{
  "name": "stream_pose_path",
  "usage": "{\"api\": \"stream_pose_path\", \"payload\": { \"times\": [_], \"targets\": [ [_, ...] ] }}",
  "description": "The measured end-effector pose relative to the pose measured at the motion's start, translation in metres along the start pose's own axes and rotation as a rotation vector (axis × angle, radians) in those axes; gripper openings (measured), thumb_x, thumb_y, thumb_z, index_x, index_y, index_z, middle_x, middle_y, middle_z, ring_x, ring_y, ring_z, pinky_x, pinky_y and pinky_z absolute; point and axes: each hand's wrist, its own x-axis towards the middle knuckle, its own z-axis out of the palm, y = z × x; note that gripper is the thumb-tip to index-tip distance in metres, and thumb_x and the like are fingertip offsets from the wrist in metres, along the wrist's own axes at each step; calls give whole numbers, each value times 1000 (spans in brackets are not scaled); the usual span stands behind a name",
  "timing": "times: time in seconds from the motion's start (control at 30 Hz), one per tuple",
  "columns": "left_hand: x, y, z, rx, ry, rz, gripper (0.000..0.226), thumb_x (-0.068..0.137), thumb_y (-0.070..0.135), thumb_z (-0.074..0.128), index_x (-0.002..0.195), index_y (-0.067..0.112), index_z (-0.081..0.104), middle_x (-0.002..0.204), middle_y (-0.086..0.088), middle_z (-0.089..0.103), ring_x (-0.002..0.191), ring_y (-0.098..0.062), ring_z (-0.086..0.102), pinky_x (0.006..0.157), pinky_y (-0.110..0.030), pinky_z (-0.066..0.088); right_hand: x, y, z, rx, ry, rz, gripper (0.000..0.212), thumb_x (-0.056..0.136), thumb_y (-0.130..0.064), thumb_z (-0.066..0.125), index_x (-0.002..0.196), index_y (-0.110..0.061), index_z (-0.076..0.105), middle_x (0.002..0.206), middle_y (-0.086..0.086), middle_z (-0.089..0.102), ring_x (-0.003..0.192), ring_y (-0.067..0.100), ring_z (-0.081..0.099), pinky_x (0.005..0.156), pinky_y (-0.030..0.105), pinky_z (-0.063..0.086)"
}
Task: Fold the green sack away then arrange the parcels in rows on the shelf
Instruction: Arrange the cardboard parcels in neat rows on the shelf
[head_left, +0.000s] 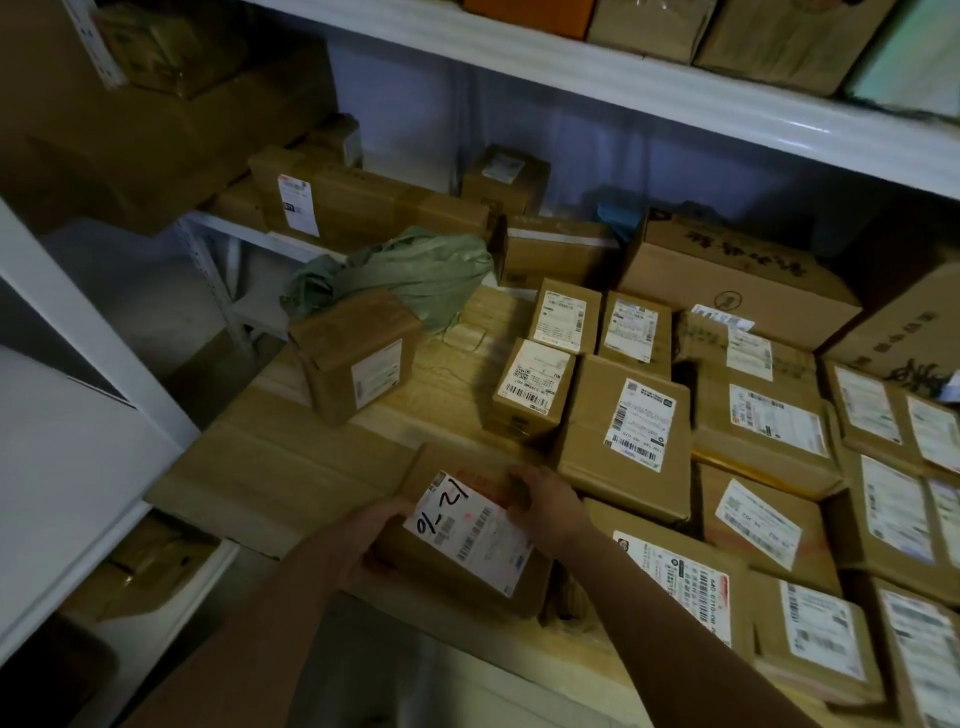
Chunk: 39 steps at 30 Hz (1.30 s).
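Note:
I hold a brown cardboard parcel (470, 530) with a white label marked "12-10" at the front of the wooden shelf (270, 467). My left hand (371, 540) grips its near left corner and my right hand (550, 506) grips its far right side. The green sack (410, 273) lies bunched up at the back left of the shelf. A lone parcel (358, 358) stands just in front of the sack. Several labelled parcels (631, 434) lie side by side in rows to the right.
Bigger cartons (727, 280) stand at the back of the shelf and a long box (363, 202) lies behind the sack. The white upper shelf (675, 93) hangs overhead. A white upright post (78, 312) rises on the left, with boxes on lower shelves (156, 566).

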Motion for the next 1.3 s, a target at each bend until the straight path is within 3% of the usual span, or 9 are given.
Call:
{"api": "stream_pose_path", "payload": {
  "times": [0.17,0.27,0.33,0.43,0.7,0.83,0.93,1.1,1.3],
  "targets": [
    [-11,5,-5,25,73,40,26,96,27,47,77,13,58,98,-14,60,73,-18,51,81,-32,48,7,-1,-3,-40,-34,-35,48,91,-17,55,138,-16,44,141,8,44,123,24,51,93,27,44],
    [-16,12,-10,-66,184,88,23,100,22,44,97,4,58,77,-7,51,64,-14,45,57,-20,44,10,-13,-6,-9,12,-81,45,93,-22,55,137,-15,47,139,9,48,122,24,51,93,29,43],
    [-10,20,-20,-113,286,108,47,96,26,53,132,-3,46,102,-12,57,91,-27,55,78,-27,47,13,-26,-8,31,32,-112,44,94,-25,55,136,-13,48,136,8,51,122,22,51,92,27,41],
    [0,32,-38,-97,378,196,79,88,25,66,146,-4,22,148,-21,36,132,-35,40,104,-40,37,23,-48,-7,75,25,-116,43,95,-23,53,137,-15,47,136,7,52,121,21,53,96,30,44],
    [21,81,-81,49,601,435,119,68,25,84,151,4,0,156,-18,17,139,-35,28,106,-40,34,58,-109,-4,276,80,-111,48,97,-12,44,143,-24,37,135,0,53,117,17,54,96,33,49],
    [30,101,-108,490,790,632,125,60,43,85,151,18,4,158,-14,6,143,-35,15,112,-49,23,73,-135,2,292,88,-105,49,98,-12,42,145,-23,35,137,2,51,113,17,55,92,32,48],
    [43,105,-113,688,659,670,116,60,48,83,150,24,14,158,-11,1,143,-36,15,112,-50,25,76,-148,9,274,89,-91,47,97,-9,42,143,-18,37,139,7,51,123,21,52,101,34,45],
    [52,102,-120,578,596,710,92,62,38,84,138,23,35,144,-13,25,129,-32,33,102,-43,38,78,-145,15,326,103,-11,46,97,-9,42,142,-17,37,138,8,50,118,21,54,91,31,48],
    [43,110,-128,42,377,642,72,76,21,75,137,28,37,133,-7,35,109,-27,48,75,-31,44,84,-134,6,432,245,45,38,97,-22,48,135,-14,44,129,0,51,116,19,52,91,33,49]
  ]
}}
